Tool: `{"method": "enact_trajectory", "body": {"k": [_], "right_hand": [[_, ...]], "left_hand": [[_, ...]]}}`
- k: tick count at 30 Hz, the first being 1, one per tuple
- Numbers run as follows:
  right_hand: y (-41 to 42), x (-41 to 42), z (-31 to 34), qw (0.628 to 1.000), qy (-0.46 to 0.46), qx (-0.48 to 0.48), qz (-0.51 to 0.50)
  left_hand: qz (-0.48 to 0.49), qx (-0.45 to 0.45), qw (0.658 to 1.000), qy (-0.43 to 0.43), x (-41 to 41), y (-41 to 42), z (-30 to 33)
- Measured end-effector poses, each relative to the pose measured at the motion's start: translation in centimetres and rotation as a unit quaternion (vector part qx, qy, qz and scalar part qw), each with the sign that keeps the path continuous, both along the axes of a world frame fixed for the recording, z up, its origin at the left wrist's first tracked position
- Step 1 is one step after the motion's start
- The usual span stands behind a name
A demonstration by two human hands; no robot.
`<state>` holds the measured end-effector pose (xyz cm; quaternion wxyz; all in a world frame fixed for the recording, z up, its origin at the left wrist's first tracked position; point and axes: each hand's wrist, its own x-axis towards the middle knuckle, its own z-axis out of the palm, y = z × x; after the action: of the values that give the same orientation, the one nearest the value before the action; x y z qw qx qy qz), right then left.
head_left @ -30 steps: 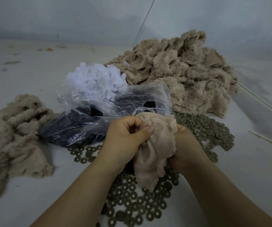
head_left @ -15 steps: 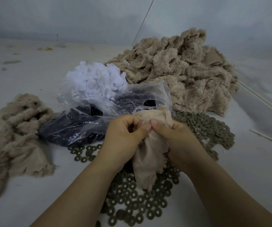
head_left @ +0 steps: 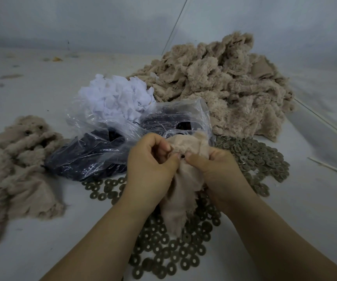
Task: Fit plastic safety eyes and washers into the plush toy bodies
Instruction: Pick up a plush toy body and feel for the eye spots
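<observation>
I hold a beige plush body (head_left: 180, 191), turned inside out, between both hands over the table. My left hand (head_left: 151, 165) grips its upper left part with curled fingers. My right hand (head_left: 214, 171) grips the right part, thumb pressing beside a small dark eye post (head_left: 182, 156) that shows through the fabric between my thumbs. Grey-green washers (head_left: 163, 254) lie scattered under my hands and in a heap (head_left: 252, 155) to the right. A clear plastic bag of black safety eyes (head_left: 94, 155) lies just behind my left hand.
A big pile of beige plush bodies (head_left: 220, 84) fills the back right. Another plush piece (head_left: 19, 159) lies at the left edge. White fabric scraps (head_left: 119, 98) sit behind the bag. A thin stick (head_left: 331, 168) lies at the right.
My right hand came out from behind the fabric to its front, and its thumb now meets my left thumb at the dark eye post. The fabric bunched up between both hands.
</observation>
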<state>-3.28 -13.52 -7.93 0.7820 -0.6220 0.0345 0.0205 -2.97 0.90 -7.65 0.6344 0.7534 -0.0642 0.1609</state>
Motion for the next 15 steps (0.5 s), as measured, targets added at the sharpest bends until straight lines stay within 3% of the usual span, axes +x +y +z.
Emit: {"method": "enact_trajectory", "body": {"k": [5, 10, 15], "right_hand": [[0.01, 0.08, -0.29, 1.0, 0.026, 0.008, -0.006], [-0.57, 0.48, -0.11, 0.999, 0.031, 0.024, -0.032], [-0.83, 0.85, 0.21, 0.995, 0.065, 0.046, -0.057]], "left_hand": [[0.018, 0.163, 0.969, -0.187, -0.44, -0.27, 0.07], [0.006, 0.248, 0.932, -0.263, -0.23, -0.16, -0.31], [-0.031, 0.292, 0.917, -0.271, -0.05, 0.3, -0.44]]}}
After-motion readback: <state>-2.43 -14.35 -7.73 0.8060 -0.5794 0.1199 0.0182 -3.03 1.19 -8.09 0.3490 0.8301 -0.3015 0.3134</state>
